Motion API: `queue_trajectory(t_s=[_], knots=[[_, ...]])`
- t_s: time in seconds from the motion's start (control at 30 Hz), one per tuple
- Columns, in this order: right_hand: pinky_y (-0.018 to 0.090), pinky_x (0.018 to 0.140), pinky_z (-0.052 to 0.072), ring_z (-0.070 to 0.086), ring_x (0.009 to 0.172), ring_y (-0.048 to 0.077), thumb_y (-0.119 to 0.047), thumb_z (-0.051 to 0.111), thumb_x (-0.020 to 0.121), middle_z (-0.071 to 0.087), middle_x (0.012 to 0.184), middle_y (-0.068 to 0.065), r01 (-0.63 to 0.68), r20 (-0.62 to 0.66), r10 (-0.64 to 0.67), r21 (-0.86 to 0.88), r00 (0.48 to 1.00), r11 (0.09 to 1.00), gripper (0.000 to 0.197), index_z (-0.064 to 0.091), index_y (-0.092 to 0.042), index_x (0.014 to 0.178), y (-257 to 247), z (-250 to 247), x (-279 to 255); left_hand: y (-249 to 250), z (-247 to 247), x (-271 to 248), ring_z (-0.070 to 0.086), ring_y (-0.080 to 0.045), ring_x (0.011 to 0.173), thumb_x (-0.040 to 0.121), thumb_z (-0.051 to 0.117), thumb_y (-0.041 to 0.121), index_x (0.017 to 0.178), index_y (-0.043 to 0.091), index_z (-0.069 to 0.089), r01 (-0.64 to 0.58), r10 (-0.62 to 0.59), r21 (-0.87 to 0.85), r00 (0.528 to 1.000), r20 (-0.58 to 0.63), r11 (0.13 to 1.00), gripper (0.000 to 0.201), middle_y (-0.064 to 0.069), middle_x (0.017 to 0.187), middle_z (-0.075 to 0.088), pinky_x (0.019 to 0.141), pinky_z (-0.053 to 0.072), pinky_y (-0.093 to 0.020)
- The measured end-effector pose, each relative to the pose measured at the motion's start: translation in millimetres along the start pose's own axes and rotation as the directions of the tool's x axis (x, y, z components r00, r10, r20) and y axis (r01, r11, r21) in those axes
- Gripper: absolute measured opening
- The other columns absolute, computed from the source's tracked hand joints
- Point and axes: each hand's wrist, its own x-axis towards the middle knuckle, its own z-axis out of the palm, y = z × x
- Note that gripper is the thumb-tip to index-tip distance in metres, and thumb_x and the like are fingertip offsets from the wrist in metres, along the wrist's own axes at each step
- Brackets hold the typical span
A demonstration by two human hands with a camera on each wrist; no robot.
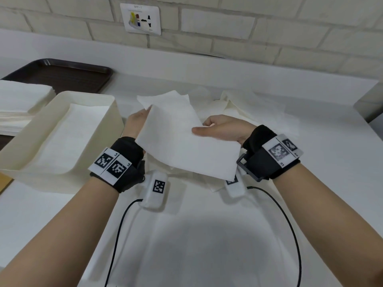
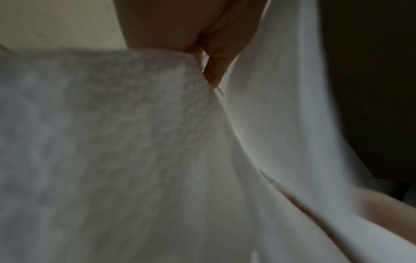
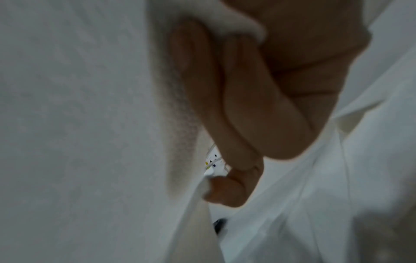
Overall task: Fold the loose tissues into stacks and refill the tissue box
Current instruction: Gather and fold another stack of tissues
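Head view shows your left hand [image 1: 135, 123] and right hand [image 1: 222, 129] pinching one tissue [image 1: 182, 141] aloft beside the tissue box [image 1: 107, 112], apparently mid-fold; next, bring its edges together squarely.

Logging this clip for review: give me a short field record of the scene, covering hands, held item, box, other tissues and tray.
left hand: grips the left edge of the held tissue
right hand: thumb on top, pinches the right edge
held tissue: white sheet, lifted above the counter
tissue box: cream, open, tissues inside, left of the hands
loose tissues: on the counter behind the hands
folded stack: far left
tray: dark, behind the box
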Motion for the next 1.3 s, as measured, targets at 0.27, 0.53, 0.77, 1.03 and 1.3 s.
queue_trajectory(t_s=[0.27,0.53,0.77,1.03,1.3], knots=[[0.009,0.064,0.036,0.048,0.07,0.005,-0.014,0.057,0.09,0.053,0.074,-0.008,0.215,-0.087,-0.209,0.065,0.974,0.975,0.016,0.055,-0.021,0.076,-1.7,-21.2,-3.0,-19.2,-9.9,22.0,0.058,-0.025,0.101,0.092,0.041,0.034,0.099,0.018,0.058,0.128,-0.173,-0.276,0.974,-0.146,0.953,0.024,-0.006,0.102,0.063,0.101,0.041,-0.042],[0.022,0.055,0.051,0.06,0.062,0.013,0.002,0.048,0.091,0.06,0.079,0.004,0.405,-0.33,-0.236,0.724,0.914,0.559,0.02,0.048,-0.015,0.08,-22.3,-6.5,-2.1,-9.9,0.4,5.0,0.055,-0.022,0.082,0.089,0.045,0.033,0.073,0.019,0.051,0.083,-0.112,-0.279,0.989,-0.092,0.957,0.022,-0.007,0.084,0.053,0.086,0.046,-0.039],[0.029,0.061,0.053,0.062,0.074,0.021,0.014,0.037,0.088,0.06,0.097,0.01,0.488,-0.359,-0.438,0.843,0.824,0.228,0.042,0.042,-0.026,0.098,-43.0,-5.0,-7.9,-16.7,1.6,7.7,0.051,-0.021,0.078,0.075,0.052,0.033,0.085,0.015,0.052,0.094,-0.113,-0.278,0.992,-0.053,0.956,0.021,-0.009,0.085,0.052,0.071,0.04,-0.035],[0.032,0.093,0.045,0.053,0.11,0.022,0.015,0.036,0.085,0.051,0.129,0.008,0.389,-0.188,-0.344,0.55,0.92,0.739,0.045,0.054,-0.02,0.107,-21.8,18.2,12.6,1.0,3.0,-3.0,0.057,-0.016,0.072,0.09,0.042,0.017,0.073,0.024,0.056,-0.042,0.028,-0.336,0.999,-0.044,0.941,0.023,0.007,0.063,0.061,0.064,0.046,-0.021],[0.032,0.11,0.031,0.031,0.133,0.015,0.009,0.035,0.084,0.032,0.144,-0.002,0.295,-0.123,-0.274,0.217,0.954,0.93,0.061,0.034,-0.022,0.138,-21.9,16.6,13.4,1.4,6.8,3.4,0.046,-0.008,0.075,0.095,0.035,0.033,0.072,0.034,0.041,-0.12,0.087,-0.282,0.988,-0.125,0.952,0.024,0.014,0.077,0.043,0.075,0.039,-0.021]])
